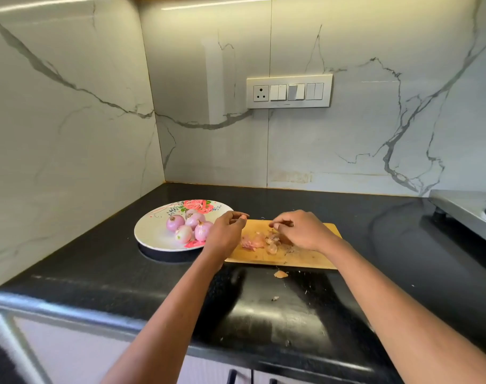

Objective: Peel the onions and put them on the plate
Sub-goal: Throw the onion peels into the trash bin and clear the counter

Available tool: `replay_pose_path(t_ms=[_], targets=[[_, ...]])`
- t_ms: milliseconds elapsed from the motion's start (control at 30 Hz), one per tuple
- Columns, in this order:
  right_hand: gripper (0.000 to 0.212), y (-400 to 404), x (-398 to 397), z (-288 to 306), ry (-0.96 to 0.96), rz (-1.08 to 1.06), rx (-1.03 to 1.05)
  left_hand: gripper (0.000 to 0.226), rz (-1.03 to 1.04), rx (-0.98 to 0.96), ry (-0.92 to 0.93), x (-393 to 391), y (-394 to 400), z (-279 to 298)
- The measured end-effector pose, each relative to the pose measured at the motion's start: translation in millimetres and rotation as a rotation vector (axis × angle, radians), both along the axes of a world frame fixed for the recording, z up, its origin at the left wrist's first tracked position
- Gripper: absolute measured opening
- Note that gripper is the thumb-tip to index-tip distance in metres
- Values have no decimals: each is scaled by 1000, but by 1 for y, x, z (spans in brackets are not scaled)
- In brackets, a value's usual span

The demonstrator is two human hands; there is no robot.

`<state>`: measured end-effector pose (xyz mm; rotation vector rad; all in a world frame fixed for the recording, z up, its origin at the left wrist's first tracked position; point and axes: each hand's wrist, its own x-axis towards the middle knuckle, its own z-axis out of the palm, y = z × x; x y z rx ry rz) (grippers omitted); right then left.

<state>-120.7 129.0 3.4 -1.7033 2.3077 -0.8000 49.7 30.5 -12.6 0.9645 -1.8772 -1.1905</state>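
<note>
A white flowered plate (pixel 153 231) sits left of centre on the black counter and holds several peeled pink onions (pixel 193 225). To its right lies a wooden cutting board (pixel 313 259) with a heap of onion skins (pixel 258 241). My left hand (pixel 226 230) hovers between the plate's right rim and the board, its fingers loosely curled with nothing seen in them. My right hand (pixel 300 228) is over the skins, fingers bent down and thumb close to the forefinger. Whether it pinches a skin is hidden.
Loose bits of skin (pixel 280 274) lie on the counter (pixel 97 273) in front of the board. A steel stove (pixel 469 209) stands at the right edge. Marble walls close off the corner, with a switch panel (pixel 288 91) behind.
</note>
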Motion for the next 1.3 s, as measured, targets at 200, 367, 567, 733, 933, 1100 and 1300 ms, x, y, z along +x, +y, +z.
replay_pose_path(t_ms=[200,367,567,733,933,1100,1300], targets=[[21,26,-13,-5,33,-190,-71,23,33,-77,-132,14,17,9],[45,54,-19,-10,161,-466,176,34,68,-50,-259,14,24,14],[47,63,-11,-16,114,-517,199,38,138,2,-241,4,28,11],[39,64,-20,-14,-116,-599,40,24,196,42,-104,-3,27,5],[46,77,-40,-18,-548,-750,-357,18,267,415,213,-7,22,13],[50,82,-52,-15,-802,-699,-597,8,237,502,271,-14,15,6],[51,78,-63,-13,-968,-560,-673,11,205,539,397,-14,16,14]])
